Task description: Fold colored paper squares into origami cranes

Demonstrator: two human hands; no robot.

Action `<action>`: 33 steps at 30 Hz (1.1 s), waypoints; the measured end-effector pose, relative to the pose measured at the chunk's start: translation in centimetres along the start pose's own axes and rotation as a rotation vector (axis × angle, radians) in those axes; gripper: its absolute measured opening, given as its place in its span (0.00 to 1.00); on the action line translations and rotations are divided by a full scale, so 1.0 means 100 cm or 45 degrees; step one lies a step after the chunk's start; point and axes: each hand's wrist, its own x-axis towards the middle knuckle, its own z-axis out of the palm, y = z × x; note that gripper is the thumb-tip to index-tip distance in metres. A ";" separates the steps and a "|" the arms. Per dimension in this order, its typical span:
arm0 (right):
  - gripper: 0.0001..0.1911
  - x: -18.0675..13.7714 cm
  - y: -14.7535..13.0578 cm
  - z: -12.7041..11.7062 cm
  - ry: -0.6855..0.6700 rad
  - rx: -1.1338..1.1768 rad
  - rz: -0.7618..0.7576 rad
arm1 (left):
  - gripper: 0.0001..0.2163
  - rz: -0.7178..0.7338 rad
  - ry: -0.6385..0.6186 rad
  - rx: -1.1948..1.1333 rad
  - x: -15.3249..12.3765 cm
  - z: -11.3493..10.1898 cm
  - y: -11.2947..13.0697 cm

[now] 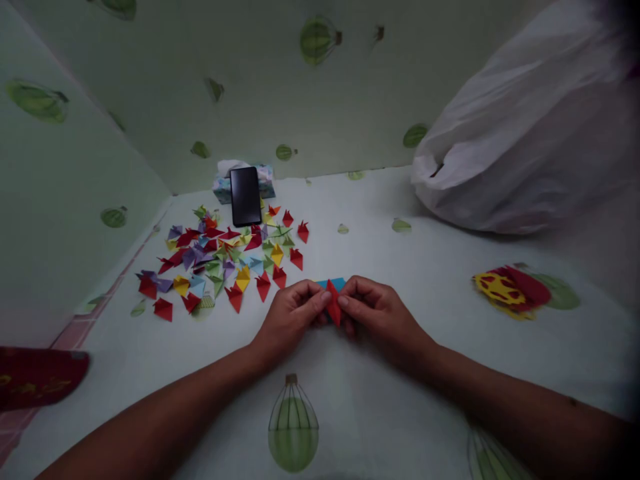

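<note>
My left hand [293, 310] and my right hand [377, 313] meet at the middle of the table, fingers pinched together on a small folded red paper piece [333, 305]. A blue paper piece [336, 284] shows just behind the fingertips, touching the red one. To the left lies a spread pile of folded paper pieces [225, 257] in red, yellow, green, purple and blue.
A black phone [245, 195] leans on a tissue box [265, 180] at the back by the wall. A big white plastic bag [530, 133] fills the right rear. A red and yellow print [510, 290] marks the tablecloth [400, 400]. A dark red object [37, 377] sits at far left.
</note>
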 end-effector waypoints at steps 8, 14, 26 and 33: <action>0.15 0.000 -0.002 0.001 0.034 0.031 -0.076 | 0.12 0.010 0.059 0.000 -0.002 0.002 0.002; 0.15 -0.001 -0.003 0.002 -0.006 0.013 -0.030 | 0.12 0.042 0.098 0.068 -0.004 0.004 0.005; 0.11 0.001 -0.001 -0.002 -0.059 0.118 -0.095 | 0.12 0.071 0.092 0.134 -0.006 0.003 0.007; 0.10 0.002 0.004 -0.003 -0.037 0.080 -0.090 | 0.11 0.057 0.109 0.099 -0.005 0.003 0.005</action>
